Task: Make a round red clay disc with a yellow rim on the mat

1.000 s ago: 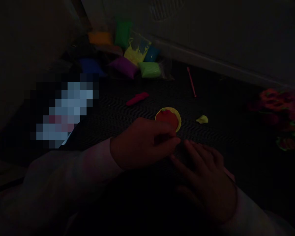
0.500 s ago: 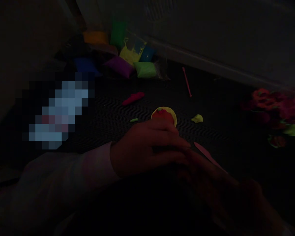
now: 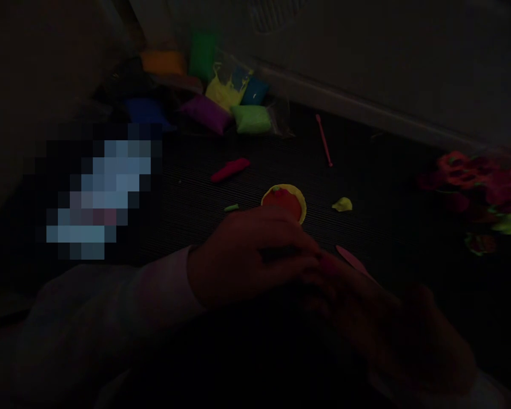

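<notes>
In the dim head view my left hand (image 3: pixel 255 255) reaches in from the left. Its fingers and thumb are closed at a small piece of magenta clay (image 3: pixel 329 264). My right hand (image 3: pixel 378 318) lies palm up, fingers stretched beneath that piece, so the clay sits between both hands' fingertips. Darkness hides much of the right hand. Just beyond my left hand lies a yellow-rimmed clay disc (image 3: pixel 303 211) with a red centre and small pink and green bits at its far edge; the hand covers its near edge. Beside my right fingers is a flat pink modelling tool (image 3: pixel 353 261).
A magenta clay roll (image 3: pixel 230 170), a green strip (image 3: pixel 231 208), a yellow lump (image 3: pixel 343 204) and a thin pink stick (image 3: pixel 323 141) lie on the dark table. Coloured clay packets (image 3: pixel 206 113) sit behind, colourful clay shapes (image 3: pixel 472 176) rightward, a blurred bright rectangle (image 3: pixel 111 182) left.
My right hand has turned slightly and shifted up and left, so the magenta clay shows more clearly. My left fingers have bent and drawn back a little, uncovering more of the disc.
</notes>
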A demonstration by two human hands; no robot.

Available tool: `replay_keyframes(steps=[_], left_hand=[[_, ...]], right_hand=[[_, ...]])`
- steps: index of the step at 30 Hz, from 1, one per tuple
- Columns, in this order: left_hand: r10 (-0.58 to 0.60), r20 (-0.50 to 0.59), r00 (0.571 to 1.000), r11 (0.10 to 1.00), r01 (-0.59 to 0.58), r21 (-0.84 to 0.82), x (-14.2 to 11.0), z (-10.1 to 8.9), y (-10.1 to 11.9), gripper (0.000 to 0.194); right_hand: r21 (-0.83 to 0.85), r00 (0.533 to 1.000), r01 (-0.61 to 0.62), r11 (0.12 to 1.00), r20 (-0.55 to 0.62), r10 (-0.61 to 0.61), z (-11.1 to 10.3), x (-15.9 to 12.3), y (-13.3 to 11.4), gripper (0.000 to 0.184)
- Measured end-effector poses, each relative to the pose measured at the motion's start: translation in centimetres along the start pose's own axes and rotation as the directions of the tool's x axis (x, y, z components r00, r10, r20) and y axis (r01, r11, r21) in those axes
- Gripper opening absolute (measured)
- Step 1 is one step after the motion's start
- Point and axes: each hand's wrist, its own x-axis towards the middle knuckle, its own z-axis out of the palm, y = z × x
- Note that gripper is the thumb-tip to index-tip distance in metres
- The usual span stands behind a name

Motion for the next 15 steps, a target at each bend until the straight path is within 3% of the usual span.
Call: replay_keyframes(steps=[8, 15], left_hand=[[-0.037, 0.045, 0.998, 0.999, 0.039, -0.030, 0.15, -0.02, 0.10, 0.010], [-0.045, 0.042, 0.998, 0.999, 0.046, -0.017, 0.12, 0.03, 0.20, 0.013]], right_hand=[[0.117, 0.999, 0.001, 0.993, 0.046, -0.007, -0.13, -0.01, 0.56, 0.067], [0.288, 0.993, -0.108, 0.952, 0.080, 0.088, -0.22, 0.15, 0.46, 0.068]])
